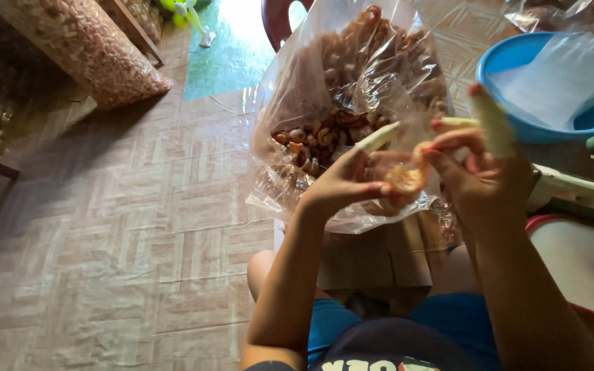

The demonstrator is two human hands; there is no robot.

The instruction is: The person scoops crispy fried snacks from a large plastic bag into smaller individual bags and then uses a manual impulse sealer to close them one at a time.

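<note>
My left hand (pixel 352 180) and my right hand (pixel 479 165) meet in front of me, both pinching one pale orange-brown cashew nut (pixel 405 178). Several fingertips wear pale rubber finger covers, one pointing up on each hand. Just behind the hands stands a large clear plastic bag (pixel 290 103), open at the top and full of brown-skinned cashew nuts (pixel 317 137). The bag rests on a cardboard box (pixel 379 257) between my knees.
A blue plastic basin (pixel 510 69) holding a clear plastic sheet sits at the right. A white tray with a red rim (pixel 579 264) lies by my right leg. Another big bag of nuts (pixel 91 48) leans at the far left on the patterned floor (pixel 125 227).
</note>
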